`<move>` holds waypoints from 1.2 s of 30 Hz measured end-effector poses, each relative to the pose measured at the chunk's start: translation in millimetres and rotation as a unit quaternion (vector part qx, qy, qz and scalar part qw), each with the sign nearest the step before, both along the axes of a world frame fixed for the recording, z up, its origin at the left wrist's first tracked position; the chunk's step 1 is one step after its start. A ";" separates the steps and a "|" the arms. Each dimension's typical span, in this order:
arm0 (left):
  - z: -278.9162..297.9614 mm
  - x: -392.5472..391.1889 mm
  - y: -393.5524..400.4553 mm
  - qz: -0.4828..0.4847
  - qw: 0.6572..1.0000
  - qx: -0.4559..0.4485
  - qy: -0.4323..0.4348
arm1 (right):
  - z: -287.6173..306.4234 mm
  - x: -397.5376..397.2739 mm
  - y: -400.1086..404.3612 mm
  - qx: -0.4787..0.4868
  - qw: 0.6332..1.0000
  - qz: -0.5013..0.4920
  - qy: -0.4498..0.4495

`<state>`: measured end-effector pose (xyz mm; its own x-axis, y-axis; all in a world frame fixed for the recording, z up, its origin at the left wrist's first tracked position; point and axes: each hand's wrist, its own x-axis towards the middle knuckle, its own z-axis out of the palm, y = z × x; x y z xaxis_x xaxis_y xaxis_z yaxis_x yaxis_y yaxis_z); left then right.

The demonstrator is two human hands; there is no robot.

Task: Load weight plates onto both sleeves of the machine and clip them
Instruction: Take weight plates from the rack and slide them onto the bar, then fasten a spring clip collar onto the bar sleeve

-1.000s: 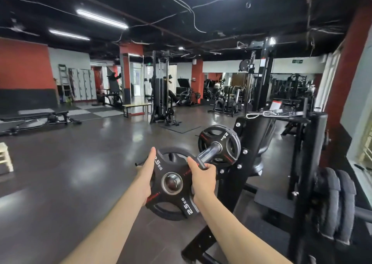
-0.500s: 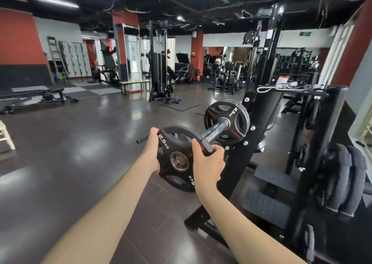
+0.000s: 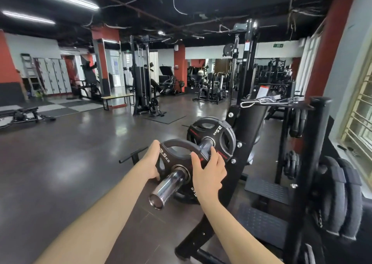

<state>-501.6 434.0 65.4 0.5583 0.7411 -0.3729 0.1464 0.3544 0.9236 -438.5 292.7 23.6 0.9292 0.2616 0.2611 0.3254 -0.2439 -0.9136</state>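
A black 2.5 kg plate (image 3: 174, 149) is threaded partway onto the chrome sleeve (image 3: 167, 187) of the black machine (image 3: 249, 130). My left hand (image 3: 151, 161) grips the plate's left rim and my right hand (image 3: 209, 171) grips its right side. The sleeve's open end sticks out toward me past the plate. Further along the sleeve, against the machine's arm, sits another black 2.5 kg plate (image 3: 213, 134). Metal spring clips (image 3: 261, 101) lie on top of the machine frame behind it.
A black plate rack upright (image 3: 306, 175) stands at the right with large plates (image 3: 340, 199) and smaller ones (image 3: 291, 165) stored on it. Black step platforms (image 3: 267, 189) lie at the machine's base. Open dark floor (image 3: 60, 159) spreads to the left; other gym machines stand far back.
The plate in my hands has gone from being held in front of the sleeve's end to sliding onto it; the chrome end now pokes through its hole. My view moved closer.
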 end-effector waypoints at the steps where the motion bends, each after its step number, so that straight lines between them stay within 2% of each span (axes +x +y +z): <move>1: -0.4 11.7 6.0 -0.015 1.000 0.003 0.017 | -0.6 12.0 3.9 -0.013 1.000 -0.003 -0.011; 3: -1.0 33.7 13.4 -0.040 0.998 0.011 0.049 | -1.1 34.9 11.6 -0.042 0.998 -0.012 -0.033; 8: 3.9 86.4 22.7 -0.072 0.997 0.006 0.040 | 4.6 90.9 30.4 -0.112 0.991 -0.028 -0.059; 11: -3.1 120.8 45.4 -0.070 0.995 0.025 0.064 | 7.7 124.0 40.3 -0.133 0.988 -0.028 -0.079; 13: -10.6 144.5 62.5 -0.061 0.994 0.007 0.092 | 9.7 140.8 47.6 -0.156 0.981 -0.040 -0.105; 16: -2.2 164.3 61.4 -0.052 0.995 0.013 0.086 | 10.4 160.1 58.0 -0.172 0.976 -0.048 -0.124; 20: -2.0 194.1 68.7 -0.049 0.998 0.000 0.045 | 6.6 183.7 61.3 -0.163 0.979 -0.054 -0.105; 24: 3.8 220.1 77.0 -0.048 0.995 0.045 0.076 | 11.6 196.4 63.2 -0.151 0.984 -0.049 -0.081; 27: 1.4 223.7 78.1 -0.077 0.982 0.111 0.133 | 14.3 199.2 62.8 -0.145 0.986 -0.043 -0.072; 30: 7.3 220.0 79.6 -0.058 0.990 0.083 0.096 | 18.0 197.3 60.3 -0.137 0.989 -0.026 -0.051; 31: 9.4 223.2 79.9 -0.038 0.985 0.120 0.115 | 19.7 194.8 57.3 -0.140 0.989 -0.022 -0.042; 33: 15.8 231.9 79.7 0.016 0.954 0.258 0.149 | 19.1 190.9 48.1 -0.130 0.991 -0.022 -0.034; 35: 36.9 236.5 57.7 0.036 0.905 0.409 0.115 | 16.3 189.3 34.0 -0.096 0.994 -0.048 -0.032; 36: 48.1 245.3 45.3 0.013 0.876 0.475 0.083 | 15.5 190.5 24.5 -0.079 0.994 -0.073 -0.028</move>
